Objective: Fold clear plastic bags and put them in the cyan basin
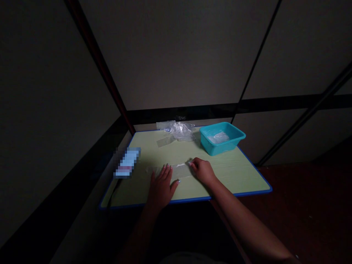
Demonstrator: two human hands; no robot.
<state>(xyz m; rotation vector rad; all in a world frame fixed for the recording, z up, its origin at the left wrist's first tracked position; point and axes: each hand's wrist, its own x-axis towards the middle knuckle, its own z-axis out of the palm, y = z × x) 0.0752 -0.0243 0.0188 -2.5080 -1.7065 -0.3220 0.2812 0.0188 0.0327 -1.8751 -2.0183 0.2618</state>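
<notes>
A clear plastic bag (181, 171) lies flat across the table in front of me. My left hand (162, 185) rests on its left part with the fingers stretched out and the thumb apart. At the bag's right end my right hand (202, 170) is closed, thumb and fingers pinching the edge of the plastic. Part of the bag is hidden under my left hand.
The table (231, 176) is pale with a blue rim. A heap of clear plastic bags (182, 131) lies at its back edge. A turquoise basin (220, 146) with plastic inside stands back right. A blurred-out bright screen (128, 163) is at the left edge.
</notes>
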